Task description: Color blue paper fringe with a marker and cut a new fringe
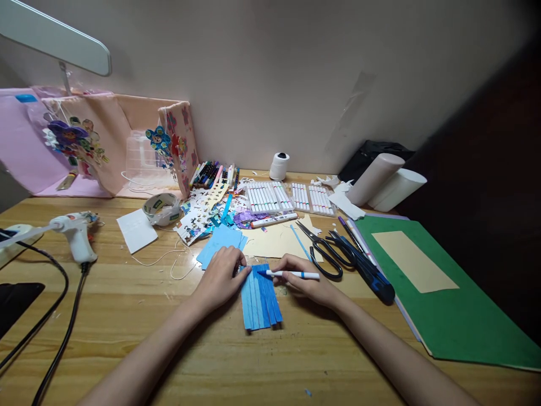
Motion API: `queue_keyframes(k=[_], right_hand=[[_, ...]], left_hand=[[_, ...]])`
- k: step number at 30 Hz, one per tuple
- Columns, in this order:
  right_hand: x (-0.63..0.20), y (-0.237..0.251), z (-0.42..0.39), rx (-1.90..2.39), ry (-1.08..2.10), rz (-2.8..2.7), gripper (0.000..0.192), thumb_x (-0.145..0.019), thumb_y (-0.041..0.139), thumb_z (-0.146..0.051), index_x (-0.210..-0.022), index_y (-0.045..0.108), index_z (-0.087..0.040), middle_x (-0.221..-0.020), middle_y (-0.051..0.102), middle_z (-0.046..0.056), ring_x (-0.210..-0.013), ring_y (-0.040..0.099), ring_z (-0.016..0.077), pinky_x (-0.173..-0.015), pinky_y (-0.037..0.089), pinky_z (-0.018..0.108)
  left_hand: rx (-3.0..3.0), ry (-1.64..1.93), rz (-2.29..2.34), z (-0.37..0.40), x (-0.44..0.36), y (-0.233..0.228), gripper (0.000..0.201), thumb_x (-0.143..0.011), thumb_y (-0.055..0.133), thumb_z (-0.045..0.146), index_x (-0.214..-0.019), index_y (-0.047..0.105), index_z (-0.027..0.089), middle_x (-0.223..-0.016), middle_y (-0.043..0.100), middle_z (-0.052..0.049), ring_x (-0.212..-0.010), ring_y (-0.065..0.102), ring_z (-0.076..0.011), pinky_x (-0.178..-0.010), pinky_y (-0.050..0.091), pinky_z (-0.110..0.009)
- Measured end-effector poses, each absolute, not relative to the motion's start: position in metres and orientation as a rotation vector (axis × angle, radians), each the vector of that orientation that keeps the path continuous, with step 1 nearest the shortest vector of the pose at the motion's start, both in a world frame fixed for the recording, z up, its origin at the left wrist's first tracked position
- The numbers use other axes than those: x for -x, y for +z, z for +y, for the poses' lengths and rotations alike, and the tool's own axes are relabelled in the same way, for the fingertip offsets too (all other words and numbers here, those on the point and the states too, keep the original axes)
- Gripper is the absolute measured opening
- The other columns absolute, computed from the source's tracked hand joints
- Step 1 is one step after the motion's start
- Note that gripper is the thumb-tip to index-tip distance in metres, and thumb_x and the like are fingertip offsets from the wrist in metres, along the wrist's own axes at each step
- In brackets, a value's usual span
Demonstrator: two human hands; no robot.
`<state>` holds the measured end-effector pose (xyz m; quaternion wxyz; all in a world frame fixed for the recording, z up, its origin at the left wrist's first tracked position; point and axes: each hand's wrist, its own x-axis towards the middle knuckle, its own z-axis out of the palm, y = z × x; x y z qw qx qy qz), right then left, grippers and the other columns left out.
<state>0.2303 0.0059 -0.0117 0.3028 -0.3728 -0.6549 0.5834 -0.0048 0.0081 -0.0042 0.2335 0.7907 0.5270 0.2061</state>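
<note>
In my right hand [306,282] is a white marker [298,274] with a blue tip and a blue band, its tip on a blue paper [262,304] cut into fringe-like strips. The strips on the right side are darker blue than those on the left. My left hand [224,274] holds the paper at its upper left edge, thumb on the paper and fingers curled. Just behind this hand lies a plain light blue paper [220,243]. Beyond my right hand are black-handled scissors [323,248] with their blades partly apart, on a cream sheet [266,242].
A box cutter [372,276] and a green board [465,316] lie to the right. Marker sets [270,197], paper scraps [198,211] and a tape roll [161,208] are farther back. At left stands a glue gun [78,237] with its black cord [70,316] across the table.
</note>
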Motion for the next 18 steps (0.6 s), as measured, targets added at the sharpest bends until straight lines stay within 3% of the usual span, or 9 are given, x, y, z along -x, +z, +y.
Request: queue_keyframes(k=[12,18], right_hand=[[-0.232,-0.0144,0.0078,0.937,1.571,-1.714,0.024,-0.087,0.056,-0.037,-0.094,0.06,-0.014,-0.084,0.066,0.007,-0.078,0.063,0.0177,-0.071,0.048,0.03],[-0.2301,-0.0112,0.0055,0.955,1.607,-1.733,0.024,-0.087,0.056,-0.036,-0.098,0.062,-0.015,-0.096,0.065,0.009,-0.088,0.065,0.0199,-0.078,0.049,0.032]], left_hand=[[-2.17,0.593,1.43,0.0088,0.0059,-0.0058,0.013,-0.087,0.048,0.03,-0.08,0.049,0.02,-0.084,0.057,-0.004,-0.083,0.048,-0.0218,-0.071,0.037,-0.034],[-2.144,0.638,1.432,0.0105,0.0059,-0.007,0.013,-0.088,0.049,0.031,-0.08,0.049,0.02,-0.085,0.057,-0.004,-0.084,0.049,-0.0214,-0.072,0.038,-0.034]])
